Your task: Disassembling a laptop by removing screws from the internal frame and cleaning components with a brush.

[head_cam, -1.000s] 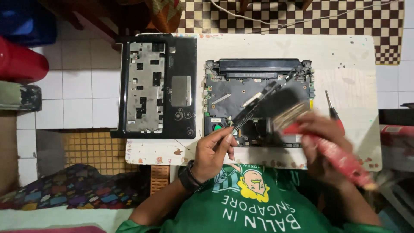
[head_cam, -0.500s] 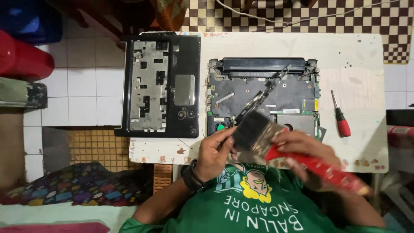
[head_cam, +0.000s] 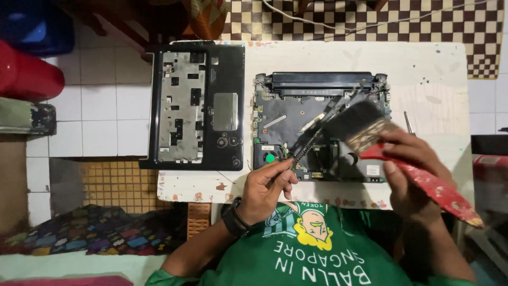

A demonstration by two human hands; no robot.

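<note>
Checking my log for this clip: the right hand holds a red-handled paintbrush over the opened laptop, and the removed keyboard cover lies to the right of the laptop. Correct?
Not quite. The head view shows the keyboard cover lying to the left of the laptop, not the right. The right hand does hold the red-handled paintbrush over it.

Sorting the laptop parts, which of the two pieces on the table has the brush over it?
The right-hand one, the opened base with bare circuitry, under the paintbrush. The black palmrest cover lies apart, left.

A red-handled paintbrush (head_cam: 407, 164) with dark bristles hovers above a grey-black laptop base (head_cam: 320, 127) with a green dot. The worktop (head_cam: 434, 74) is cream, paint-flecked. Behind lies a brown-and-cream checked mat (head_cam: 370, 21).
</note>
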